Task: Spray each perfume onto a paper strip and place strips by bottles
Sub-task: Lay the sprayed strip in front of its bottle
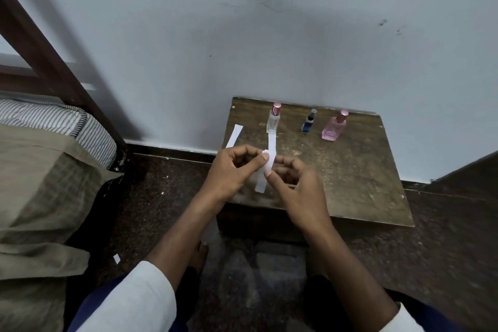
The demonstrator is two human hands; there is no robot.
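Three perfume bottles stand along the back of a worn wooden stool: a clear bottle with a pink cap, a small dark blue bottle and a pink bottle. A white paper strip lies just in front of the clear bottle. Another strip lies over the stool's left edge. Above the stool's front left, my left hand and my right hand both pinch a third white strip, which hangs down between them.
A pale wall rises directly behind the stool. To the left stands a bed with a dark wooden frame, a striped mattress and an olive cover. The floor is dark and speckled, with a small paper scrap on it.
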